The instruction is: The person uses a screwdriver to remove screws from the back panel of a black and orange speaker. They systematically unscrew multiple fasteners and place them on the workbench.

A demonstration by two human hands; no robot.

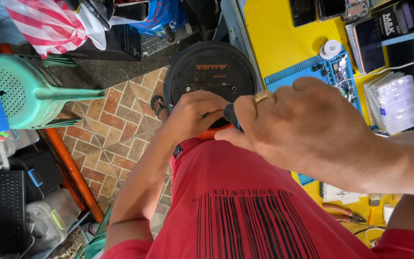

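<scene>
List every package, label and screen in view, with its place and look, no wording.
Round black device, at both hands: orange printed label on its face.
Phones, upper right on the yellow bench: dark, blank screens.
Clear plastic compartment box, right edge: rectangular.
Striped plastic bag, top left: red and white.

A green plastic chair lay on its side at the left. A yellow table stood at the far right, with a blue mat and a clear box on it.

Black round speaker with orange markings, above red shirt printed with black bars. Yellow workbench under blue mat. Terracotta patterned floor tiles, green stool, red-and-white striped bag.
</scene>
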